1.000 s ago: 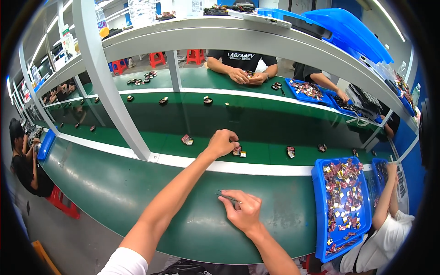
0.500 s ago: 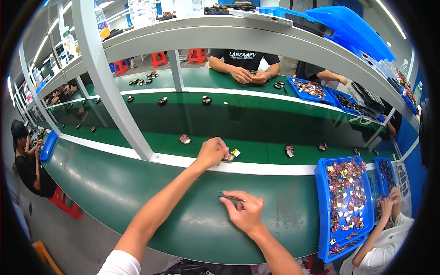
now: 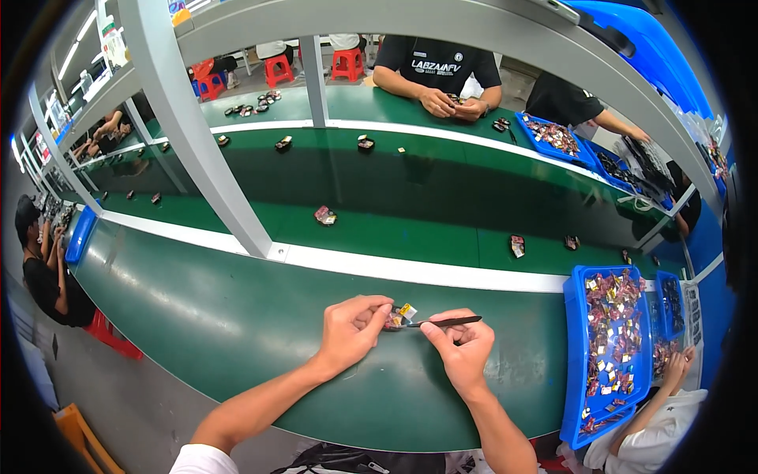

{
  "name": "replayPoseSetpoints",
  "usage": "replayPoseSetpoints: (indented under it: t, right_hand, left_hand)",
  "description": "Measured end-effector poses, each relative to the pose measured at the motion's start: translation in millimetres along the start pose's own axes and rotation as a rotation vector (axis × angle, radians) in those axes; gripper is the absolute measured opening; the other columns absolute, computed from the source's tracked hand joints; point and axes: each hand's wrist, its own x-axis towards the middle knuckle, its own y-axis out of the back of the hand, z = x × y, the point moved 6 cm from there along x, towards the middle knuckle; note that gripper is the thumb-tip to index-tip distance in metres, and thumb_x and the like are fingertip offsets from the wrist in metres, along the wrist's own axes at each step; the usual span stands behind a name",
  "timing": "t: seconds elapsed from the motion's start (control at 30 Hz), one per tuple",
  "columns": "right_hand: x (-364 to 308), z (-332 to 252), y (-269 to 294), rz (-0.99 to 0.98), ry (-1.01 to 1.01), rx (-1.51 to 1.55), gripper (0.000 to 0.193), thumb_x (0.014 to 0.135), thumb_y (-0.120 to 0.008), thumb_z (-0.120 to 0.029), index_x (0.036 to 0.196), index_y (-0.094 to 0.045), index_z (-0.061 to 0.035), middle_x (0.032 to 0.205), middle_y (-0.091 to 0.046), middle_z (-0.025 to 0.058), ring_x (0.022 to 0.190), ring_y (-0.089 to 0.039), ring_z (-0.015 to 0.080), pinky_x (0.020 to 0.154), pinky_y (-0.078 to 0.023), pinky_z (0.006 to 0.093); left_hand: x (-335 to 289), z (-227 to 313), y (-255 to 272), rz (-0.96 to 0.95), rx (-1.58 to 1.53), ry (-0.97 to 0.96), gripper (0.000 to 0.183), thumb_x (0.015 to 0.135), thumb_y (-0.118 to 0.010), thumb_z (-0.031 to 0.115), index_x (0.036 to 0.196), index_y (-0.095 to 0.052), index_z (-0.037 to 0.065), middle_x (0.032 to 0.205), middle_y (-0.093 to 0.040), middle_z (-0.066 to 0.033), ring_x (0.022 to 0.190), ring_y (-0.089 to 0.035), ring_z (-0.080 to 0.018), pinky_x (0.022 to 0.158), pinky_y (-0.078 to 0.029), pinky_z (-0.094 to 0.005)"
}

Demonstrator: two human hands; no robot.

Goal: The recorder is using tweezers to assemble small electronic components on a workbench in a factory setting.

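My left hand [image 3: 352, 327] pinches a small dark electronic assembly [image 3: 395, 319] by its left side, just above the green worktop. A yellow-and-white piece and some reddish parts show on the assembly. Slim black tweezers [image 3: 456, 321] lie across the fingers of my right hand [image 3: 464, 347], which is closed round them. Their tip points left and reaches the assembly's right side; whether it grips anything there is too small to tell.
A blue tray [image 3: 575, 347] of small red, yellow and white parts stands at right. Beyond the white rail, similar assemblies [image 3: 324, 215] [image 3: 517, 246] lie on the green belt [image 3: 418, 237]. A shelf post [image 3: 189, 142] rises at left. Co-workers sit opposite and at both sides.
My left hand has brought the assembly from the belt's near edge back over the worktop. My right hand has moved right and up, bringing the tweezers to it. The view has shifted.
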Motion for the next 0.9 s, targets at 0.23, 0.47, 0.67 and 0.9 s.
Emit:
replayPoseSetpoints:
  t: [0.23, 0.47, 0.67, 0.9]
  right_hand:
    - [-3, 1, -2, 0.016, 0.031, -0.065, 0.012, 0.084, -0.080, 0.002, 0.091, -0.071, 0.0031, 0.073, -0.066, -0.0002, 0.050, -0.043, -0.0017, 0.045, -0.027, 0.0177]
    - [-3, 7, -1, 0.012, -0.043, -0.024, 0.013, 0.083, -0.080, 0.002, 0.091, -0.071, 0.0031, 0.073, -0.066, -0.0005, 0.050, -0.042, -0.0019, 0.046, -0.027, 0.0177]
    - [-2, 6, -2, 0.011, -0.071, -0.059, 0.013, 0.083, -0.079, 0.002, 0.092, -0.070, 0.0038, 0.072, -0.065, -0.0013, 0.051, -0.042, -0.0022, 0.046, -0.027, 0.0178]
    - [-1, 11, 0, -0.016, -0.194, 0.031, 0.012, 0.085, -0.078, 0.004, 0.094, -0.069, 0.0048, 0.072, -0.065, -0.0011, 0.054, -0.044, -0.0022, 0.047, -0.029, 0.0172]
  left_hand:
    - [-3, 0, -3, -0.025, -0.026, -0.037, 0.013, 0.096, -0.067, 0.003, 0.105, -0.071, -0.005, 0.080, -0.072, -0.0084, 0.055, -0.062, -0.0068, 0.047, -0.048, -0.0220]
    - [-3, 0, -4, -0.023, -0.025, -0.045, 0.012, 0.097, -0.066, 0.003, 0.105, -0.070, -0.005, 0.079, -0.071, -0.0079, 0.054, -0.060, -0.0065, 0.047, -0.047, -0.0218]
    - [-3, 2, -6, -0.039, -0.021, -0.070, 0.011, 0.096, -0.066, 0.001, 0.104, -0.070, -0.005, 0.082, -0.071, -0.0085, 0.057, -0.063, -0.0069, 0.048, -0.048, -0.0219]
    - [-3, 3, -9, -0.092, 0.031, -0.101, 0.013, 0.095, -0.066, -0.001, 0.106, -0.071, -0.005, 0.089, -0.072, -0.0119, 0.070, -0.070, -0.0105, 0.056, -0.055, -0.0227]
